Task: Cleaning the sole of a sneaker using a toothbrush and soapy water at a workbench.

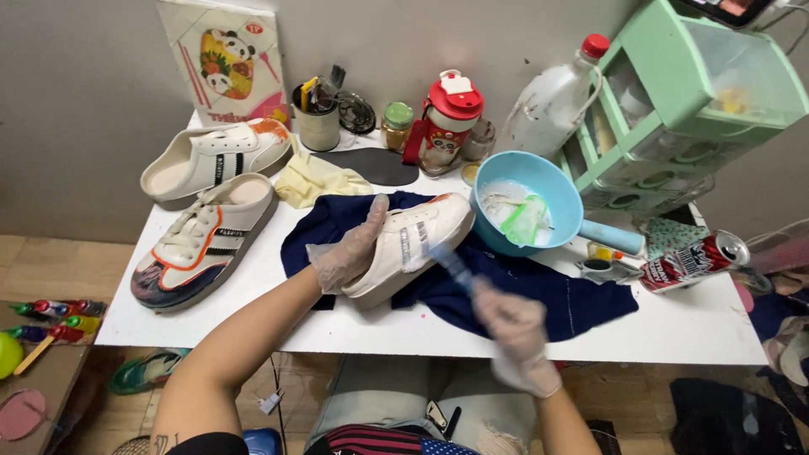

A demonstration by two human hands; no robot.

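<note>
Under the left hand (350,251), a white shoe (413,240) lies on its side on a dark blue cloth (522,295), its sole turned toward the person. The gloved left hand is clamped over the heel end, fingers wrapped across the upper, which pins the shoe steady and presents its flank. The gloved right hand (514,333), just beside the shoe on the near side, is closed on a blue brush (451,263) whose tip meets the shoe's side; this hand is blurred. The cloth sits beneath the shoe, probably to catch drips and keep the white worktop (674,324) clean.

Just beyond the right hand stands a blue basin (539,181) holding cloudy water and a green scrap, within easy reach for the brush. Its handle points away to the right, toward a crushed red can (695,259) and small paint pots (602,261).

Beyond the left hand lie two more shoes (206,202), one with a painted toe, and a yellow glove (324,179). Farther back are a cup of tools (318,118), a jar (398,125), a red bottle (447,118), a plastic jug (552,101) and a green drawer unit (674,101).

The basin crowds the shoe's toe, leaving little room to swing the brush that way.
</note>
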